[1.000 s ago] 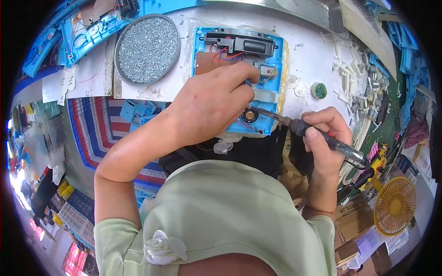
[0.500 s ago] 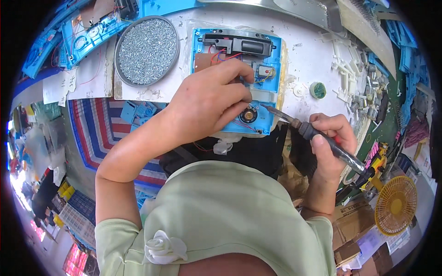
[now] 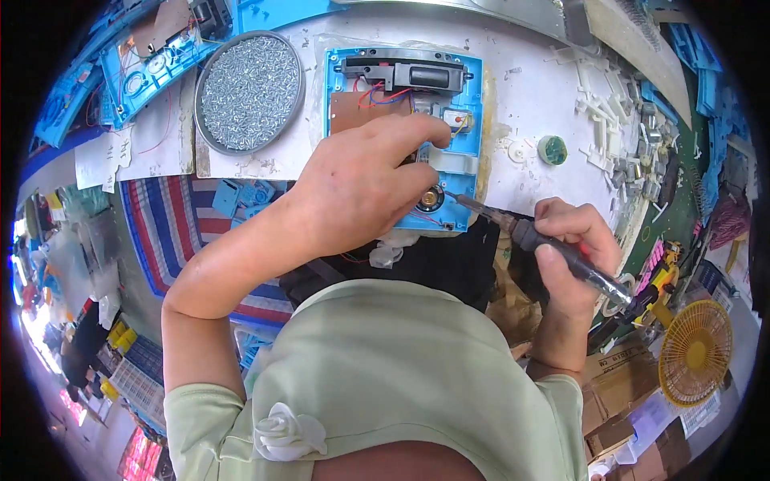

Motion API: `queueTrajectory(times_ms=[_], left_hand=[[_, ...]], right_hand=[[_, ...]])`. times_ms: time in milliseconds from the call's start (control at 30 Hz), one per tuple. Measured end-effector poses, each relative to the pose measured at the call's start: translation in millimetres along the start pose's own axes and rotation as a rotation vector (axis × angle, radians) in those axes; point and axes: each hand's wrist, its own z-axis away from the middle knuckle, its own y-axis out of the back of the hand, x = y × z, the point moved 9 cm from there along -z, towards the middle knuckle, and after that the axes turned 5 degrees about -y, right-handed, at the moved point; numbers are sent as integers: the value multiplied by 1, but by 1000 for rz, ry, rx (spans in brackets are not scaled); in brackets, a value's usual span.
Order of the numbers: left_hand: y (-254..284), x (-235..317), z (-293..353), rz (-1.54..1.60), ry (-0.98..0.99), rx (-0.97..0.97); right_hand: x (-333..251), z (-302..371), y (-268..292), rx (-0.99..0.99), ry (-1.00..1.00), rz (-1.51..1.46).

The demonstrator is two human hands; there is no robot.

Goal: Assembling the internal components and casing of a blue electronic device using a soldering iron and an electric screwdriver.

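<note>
A blue plastic housing (image 3: 474, 84) lies open on the worktable. Inside it are a black module (image 3: 429, 77), a brown board (image 3: 353, 112), red and blue wires and a small round speaker (image 3: 431, 197). My left hand (image 3: 353, 180) reaches over the housing with bent fingers close together beside the speaker; whatever they pinch is hidden beneath them. In my right hand (image 3: 581, 252) is a soldering iron (image 3: 524, 235), gripped by its dark handle. Its tip points left, at the speaker's right edge; contact cannot be made out.
Left of the housing stands a round grey tray (image 3: 198, 108) full of small screws. A small pot of green stuff (image 3: 552, 150) sits on the right, near white plastic parts (image 3: 597, 112). More blue shells (image 3: 148, 76) lie upper left. A yellow fan (image 3: 695, 353) is lower right.
The soldering iron's tip has come slightly left and down, closer to the speaker. My left fingers have shifted a little over the housing. The housing appears slightly further left in the view.
</note>
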Motion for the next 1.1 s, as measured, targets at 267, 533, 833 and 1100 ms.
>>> queueTrajectory(times_ms=[267,533,833,1100], left_hand=[[0,2,0,-24,-6,-41],[-1,4,0,-40,-43,-50],[-2,3,2,-36,-48,-52],[-1,3,1,-59,-75,-63]], right_hand=[[-5,-4,-7,-38,44,110],[-16,-9,-14,-75,124,303],[-46,-5,-33,-139,331,491],[-41,-3,-18,-73,286,433]])
